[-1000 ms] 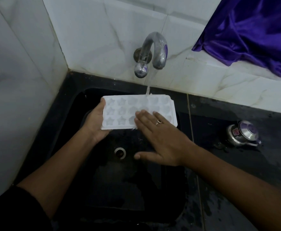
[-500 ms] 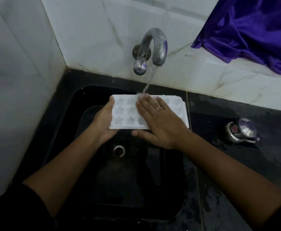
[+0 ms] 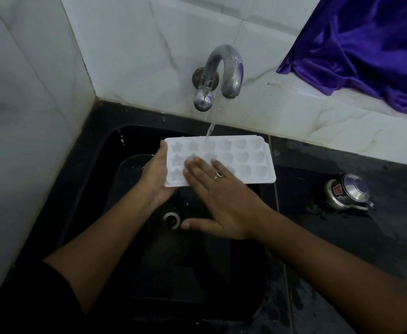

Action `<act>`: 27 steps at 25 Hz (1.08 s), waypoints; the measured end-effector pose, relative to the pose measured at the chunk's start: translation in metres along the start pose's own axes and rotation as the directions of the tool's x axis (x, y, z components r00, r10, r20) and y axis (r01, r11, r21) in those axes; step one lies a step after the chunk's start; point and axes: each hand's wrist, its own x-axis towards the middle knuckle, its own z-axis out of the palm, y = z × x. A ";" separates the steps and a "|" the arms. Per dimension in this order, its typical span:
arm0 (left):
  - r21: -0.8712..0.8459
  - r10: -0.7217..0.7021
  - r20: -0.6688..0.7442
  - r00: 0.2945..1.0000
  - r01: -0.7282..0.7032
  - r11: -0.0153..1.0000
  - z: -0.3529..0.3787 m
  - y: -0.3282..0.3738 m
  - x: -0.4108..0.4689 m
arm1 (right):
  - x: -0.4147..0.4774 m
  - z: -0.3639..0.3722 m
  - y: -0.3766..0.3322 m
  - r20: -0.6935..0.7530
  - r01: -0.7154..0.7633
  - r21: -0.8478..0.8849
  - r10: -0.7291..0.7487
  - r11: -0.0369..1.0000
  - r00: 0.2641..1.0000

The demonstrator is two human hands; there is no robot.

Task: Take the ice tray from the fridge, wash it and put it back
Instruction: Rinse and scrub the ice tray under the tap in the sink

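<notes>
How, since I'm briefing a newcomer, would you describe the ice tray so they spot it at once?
Find the black sink in the tiled corner, under the curved tap. The ice tray is held over it in the water stream, left hand gripping its left end, right hand flat on top. It alone is flat and white, with star-shaped moulds.

A wet black counter [image 3: 342, 249] bears a small steel pot [image 3: 347, 195] beside the sink [image 3: 221, 273].

You were in home kitchen, pretty sure: black sink [image 3: 197, 273], wall tap [image 3: 224, 71], marble tiles [image 3: 137, 56], steel pot [image 3: 347, 194] on wet counter [image 3: 342, 237].
</notes>
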 end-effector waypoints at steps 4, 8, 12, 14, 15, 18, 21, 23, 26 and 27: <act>0.025 -0.034 0.029 0.999 0.033 0.999 0.011 -0.012 -0.004 | 0.012 -0.011 0.016 -0.042 -0.108 0.013 0.109 0.994 0.993; 0.011 -0.014 0.031 0.999 0.014 1.000 0.011 -0.005 0.004 | 0.000 -0.003 0.003 -0.020 0.024 -0.015 -0.024 1.000 1.000; 0.011 -0.049 0.061 0.997 0.048 0.999 0.020 -0.019 -0.004 | 0.015 -0.008 0.019 -0.055 -0.071 0.020 0.072 0.997 0.996; -0.030 -0.055 0.074 0.996 0.058 0.998 0.020 -0.020 -0.003 | 0.014 -0.003 0.011 -0.048 -0.048 0.021 0.049 0.999 0.998; -0.045 -0.047 0.072 0.996 0.050 0.998 0.019 -0.017 -0.002 | 0.009 0.002 0.004 -0.032 -0.001 0.014 0.001 1.000 0.999; -0.049 -0.043 0.059 0.997 0.046 0.998 0.021 -0.013 -0.009 | 0.009 0.001 0.003 -0.036 0.033 0.014 -0.033 0.999 0.999; -0.044 -0.057 0.077 0.995 0.060 0.997 0.026 -0.023 -0.012 | 0.020 -0.005 0.008 -0.083 -0.087 0.035 0.090 0.996 0.993; -0.053 -0.032 0.053 0.998 0.035 0.998 0.020 -0.016 -0.011 | 0.015 0.001 -0.005 -0.061 -0.027 0.026 0.029 0.999 0.998; -0.037 -0.019 0.008 1.000 0.020 0.999 0.012 -0.012 -0.012 | 0.011 0.005 -0.006 -0.044 0.044 -0.001 -0.044 0.999 0.998; -0.041 -0.032 0.011 0.999 0.032 0.999 0.012 -0.014 -0.013 | 0.016 0.003 -0.001 -0.067 0.020 0.011 -0.019 1.000 0.998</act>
